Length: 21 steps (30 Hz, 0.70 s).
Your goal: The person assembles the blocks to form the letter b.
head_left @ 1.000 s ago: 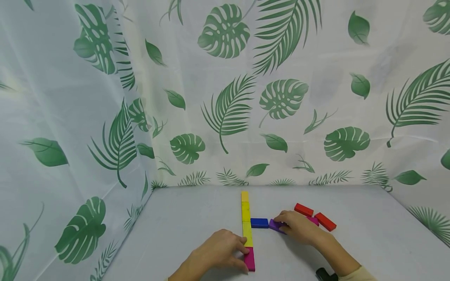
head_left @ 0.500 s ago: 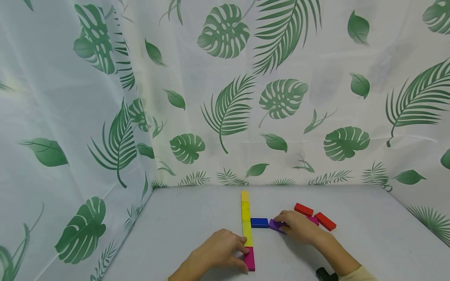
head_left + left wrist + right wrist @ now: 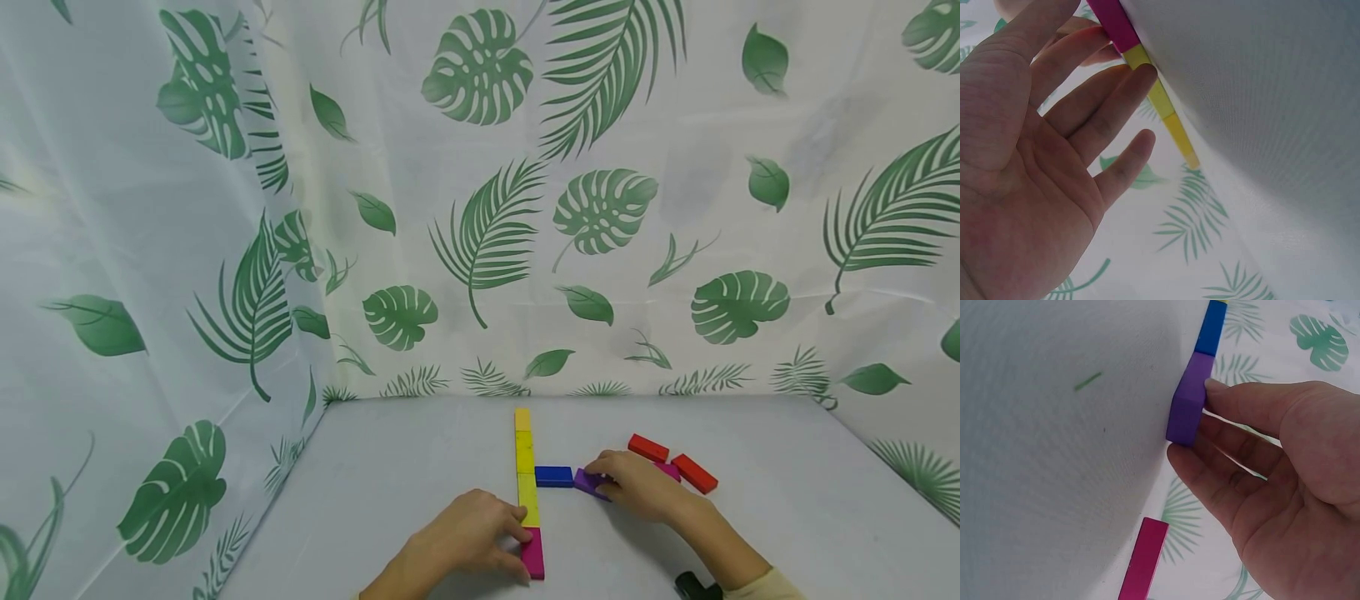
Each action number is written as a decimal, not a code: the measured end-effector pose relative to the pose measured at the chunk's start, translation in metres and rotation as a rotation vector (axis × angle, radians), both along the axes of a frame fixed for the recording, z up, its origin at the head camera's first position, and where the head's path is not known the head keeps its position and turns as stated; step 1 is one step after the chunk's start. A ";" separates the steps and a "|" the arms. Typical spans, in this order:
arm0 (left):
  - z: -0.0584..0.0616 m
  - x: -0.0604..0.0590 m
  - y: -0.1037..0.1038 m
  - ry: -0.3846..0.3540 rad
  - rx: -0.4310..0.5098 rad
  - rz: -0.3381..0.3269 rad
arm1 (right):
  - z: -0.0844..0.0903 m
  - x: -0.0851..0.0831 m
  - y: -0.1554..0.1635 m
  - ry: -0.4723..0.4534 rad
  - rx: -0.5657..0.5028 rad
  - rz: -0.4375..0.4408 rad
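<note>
Nothing has visibly moved. Right hand [image 3: 633, 485], nearer, pinches the purple block [image 3: 1188, 406] between thumb and fingers; its long axis slants from the blue block [image 3: 553, 477] toward near right. Left hand [image 3: 467, 529], fingers loosely spread, touches a magenta block [image 3: 533, 560].

No legible text, labels, brands, numbers or signs in the head view or either wrist view.
</note>
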<state>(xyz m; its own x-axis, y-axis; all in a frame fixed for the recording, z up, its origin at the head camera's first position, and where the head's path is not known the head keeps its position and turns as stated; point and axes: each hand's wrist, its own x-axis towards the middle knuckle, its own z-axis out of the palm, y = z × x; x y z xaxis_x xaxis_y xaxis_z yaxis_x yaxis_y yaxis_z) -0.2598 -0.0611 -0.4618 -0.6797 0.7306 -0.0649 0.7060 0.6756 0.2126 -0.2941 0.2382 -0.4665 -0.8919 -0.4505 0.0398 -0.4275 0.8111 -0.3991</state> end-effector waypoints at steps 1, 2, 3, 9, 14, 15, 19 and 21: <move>0.000 0.000 0.000 -0.004 -0.001 0.002 | 0.000 0.000 0.000 0.001 0.000 0.000; 0.000 0.000 0.000 -0.007 -0.002 0.004 | 0.000 0.000 0.000 0.003 0.000 0.000; 0.000 0.000 0.000 -0.011 -0.003 0.007 | 0.000 0.000 0.000 0.005 -0.001 0.000; 0.001 0.000 0.001 -0.017 0.000 0.011 | 0.000 0.002 -0.001 0.006 0.011 -0.028; 0.000 0.000 0.000 -0.011 -0.002 0.008 | 0.000 0.002 0.000 0.000 0.008 -0.027; 0.000 0.000 0.000 -0.010 -0.004 0.008 | 0.000 0.002 0.000 -0.004 0.006 -0.027; 0.000 0.000 0.001 -0.005 -0.008 0.005 | 0.000 0.001 -0.001 -0.021 0.000 -0.034; 0.000 0.000 0.001 -0.003 -0.009 0.003 | 0.000 0.000 -0.001 -0.025 0.001 -0.035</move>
